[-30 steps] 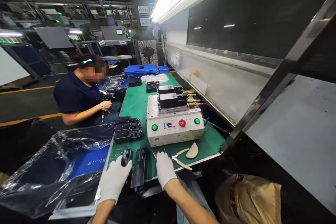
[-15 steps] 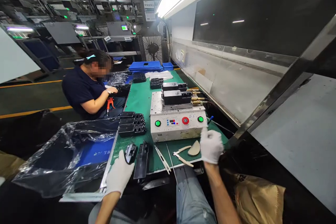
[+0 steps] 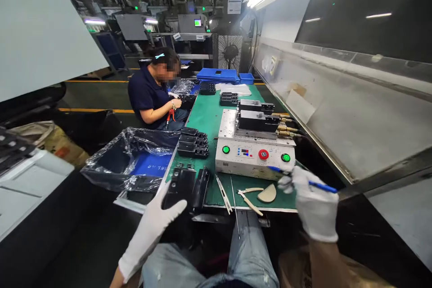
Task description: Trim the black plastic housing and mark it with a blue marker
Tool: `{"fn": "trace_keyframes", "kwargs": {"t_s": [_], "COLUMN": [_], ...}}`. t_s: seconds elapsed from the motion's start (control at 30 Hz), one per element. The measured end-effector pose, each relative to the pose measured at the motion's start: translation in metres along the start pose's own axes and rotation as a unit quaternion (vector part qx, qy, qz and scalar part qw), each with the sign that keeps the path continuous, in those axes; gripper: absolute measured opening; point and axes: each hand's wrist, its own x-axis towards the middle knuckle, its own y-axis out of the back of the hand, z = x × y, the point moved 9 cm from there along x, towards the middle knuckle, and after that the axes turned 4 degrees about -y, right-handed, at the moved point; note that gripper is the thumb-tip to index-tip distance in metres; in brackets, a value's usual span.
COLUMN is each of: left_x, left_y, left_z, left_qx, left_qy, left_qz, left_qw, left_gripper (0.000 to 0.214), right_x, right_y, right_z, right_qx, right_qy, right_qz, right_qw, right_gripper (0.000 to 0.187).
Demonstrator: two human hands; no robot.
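My left hand (image 3: 160, 216), in a white glove, holds a black plastic part (image 3: 181, 183) at the table's near left corner, thumb on the near side. A second long black part (image 3: 201, 186) lies just right of it. My right hand (image 3: 317, 204), also gloved and slightly blurred, grips a blue pen (image 3: 323, 187) beside the right end of the control box (image 3: 256, 166). The pen's far end points left, towards the box. Tweezers (image 3: 224, 194), a thin metal rod (image 3: 235, 207), cream-handled nippers (image 3: 251, 200) and a beige half-round piece (image 3: 267, 193) lie between my hands.
Two black housings (image 3: 258, 120) sit on the box's top, with brass fittings at their right. Several black parts (image 3: 193, 144) are stacked at the table's left edge. A plastic-lined bin (image 3: 148, 164) stands left. A co-worker (image 3: 155, 87) sits beyond it. A slanted panel borders the right.
My right hand has taken hold of the blue pen that was by the box's right end. The black part at my left hand has been turned. The view has swung left.
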Motion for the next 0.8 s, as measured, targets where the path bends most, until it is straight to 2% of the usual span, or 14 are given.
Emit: {"fn": "trace_keyframes", "kwargs": {"t_s": [0.07,0.13,0.3,0.47,0.57,0.67,0.8], "left_x": [-0.023,-0.042,-0.061,-0.062,-0.062,-0.065,-0.068], "left_y": [-0.014,-0.029,-0.043,-0.041,-0.037,-0.038,-0.049], "left_z": [0.008,0.013,0.018,0.016,0.017,0.017,0.021], "left_qx": [0.038,0.053,0.041,0.052,0.077,0.097,0.078], "left_qy": [0.020,0.034,0.034,0.033,0.021,0.026,0.034], "left_qz": [-0.051,-0.112,-0.172,-0.179,-0.164,-0.171,-0.198], "left_qw": [0.998,0.992,0.984,0.982,0.983,0.980,0.976], "left_gripper": [0.087,0.089,0.084,0.082,0.079,0.082,0.084], "right_x": [-0.013,-0.020,-0.029,-0.040,-0.035,-0.029,-0.031], "right_y": [-0.027,-0.048,-0.075,-0.088,-0.084,-0.080,-0.089], "right_z": [-0.020,-0.027,-0.017,0.006,0.011,0.000,-0.025], "right_qx": [0.055,0.093,0.125,0.064,0.043,0.063,0.107], "right_qy": [-0.014,-0.040,-0.086,-0.057,-0.029,-0.023,-0.005], "right_qz": [-0.059,-0.113,-0.202,-0.249,-0.230,-0.223,-0.246], "right_qw": [0.997,0.988,0.968,0.965,0.972,0.972,0.963], "right_gripper": [0.048,0.046,0.042,0.039,0.037,0.036,0.039]}}
